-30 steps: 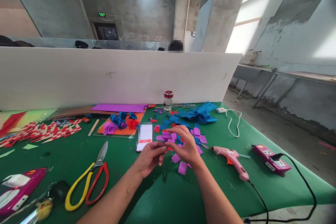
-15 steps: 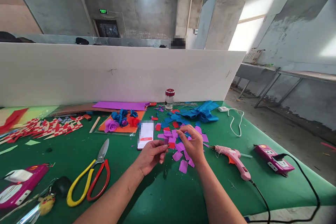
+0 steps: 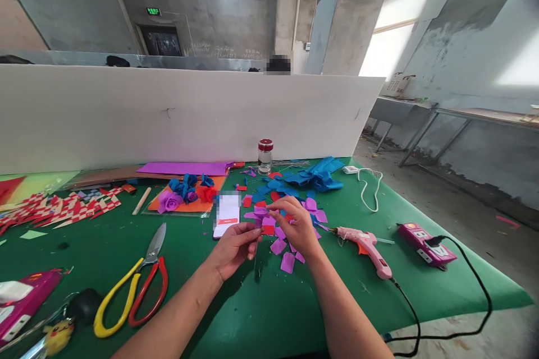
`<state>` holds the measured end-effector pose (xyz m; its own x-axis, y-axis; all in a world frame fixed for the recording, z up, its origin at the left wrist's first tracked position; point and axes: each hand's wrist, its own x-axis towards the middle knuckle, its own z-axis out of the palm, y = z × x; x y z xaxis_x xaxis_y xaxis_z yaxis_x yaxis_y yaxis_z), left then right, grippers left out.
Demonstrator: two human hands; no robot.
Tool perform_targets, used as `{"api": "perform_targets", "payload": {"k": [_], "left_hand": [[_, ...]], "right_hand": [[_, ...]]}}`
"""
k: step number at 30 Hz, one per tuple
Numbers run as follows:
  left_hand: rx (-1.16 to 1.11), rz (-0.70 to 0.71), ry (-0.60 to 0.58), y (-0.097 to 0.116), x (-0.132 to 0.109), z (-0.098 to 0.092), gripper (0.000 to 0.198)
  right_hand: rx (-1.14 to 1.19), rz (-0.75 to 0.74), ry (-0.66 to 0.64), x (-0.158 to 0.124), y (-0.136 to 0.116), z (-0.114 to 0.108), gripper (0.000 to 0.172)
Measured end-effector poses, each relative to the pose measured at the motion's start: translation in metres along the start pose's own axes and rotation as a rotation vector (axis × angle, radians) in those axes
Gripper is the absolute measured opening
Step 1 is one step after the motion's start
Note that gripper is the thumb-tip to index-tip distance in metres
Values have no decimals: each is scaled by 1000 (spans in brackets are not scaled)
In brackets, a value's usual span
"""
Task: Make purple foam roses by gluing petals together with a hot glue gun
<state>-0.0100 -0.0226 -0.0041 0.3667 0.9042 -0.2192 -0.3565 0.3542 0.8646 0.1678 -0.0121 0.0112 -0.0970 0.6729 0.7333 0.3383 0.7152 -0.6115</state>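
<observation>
Pinching a thin wire (image 3: 255,262), only faintly visible near the center of the frame, with thumb and fingers of the left hand (image 3: 234,251) pressed together. Raised just to the right, with thumb and forefinger curled nearly together, the right hand (image 3: 298,231); impossible to tell any hold at those fingertips. Scattered below and behind, purple, red and blue paper pieces (image 3: 287,262). Beyond the left hand, a lit phone (image 3: 228,214). At right of center on the green surface (image 3: 261,325), a pink glue gun (image 3: 366,240), with nozzle toward the paper pieces. At lower left, scissors (image 3: 156,242) with yellow and red handles. Farther up the frame, left of the phone, purple, blue and red flowers (image 3: 169,201); near the middle, a red-capped jar (image 3: 265,158), with crumpled blue paper (image 3: 322,175) to its right. Across the frame behind everything on the surface, a white board (image 3: 231,112).
</observation>
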Motion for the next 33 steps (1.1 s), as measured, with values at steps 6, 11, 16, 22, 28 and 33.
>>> {"api": "perform_targets", "payload": {"k": [6, 11, 16, 22, 28, 33], "left_hand": [[24, 2, -8, 2, 0, 1, 27], [56, 6, -10, 2, -1, 4, 25], [68, 17, -11, 3, -3, 7, 25], [87, 11, -12, 4, -4, 8, 25], [117, 23, -6, 2, -4, 7, 25], [183, 78, -3, 0, -5, 7, 25]], "right_hand": [[-90, -14, -58, -1, 0, 3, 21], [-70, -26, -30, -2, 0, 3, 16], [-90, -36, -49, -3, -1, 2, 17], [-111, -46, -40, -4, 1, 3, 12], [-69, -45, -26, -3, 0, 2, 11], [30, -23, 11, -2, -6, -2, 23]]}}
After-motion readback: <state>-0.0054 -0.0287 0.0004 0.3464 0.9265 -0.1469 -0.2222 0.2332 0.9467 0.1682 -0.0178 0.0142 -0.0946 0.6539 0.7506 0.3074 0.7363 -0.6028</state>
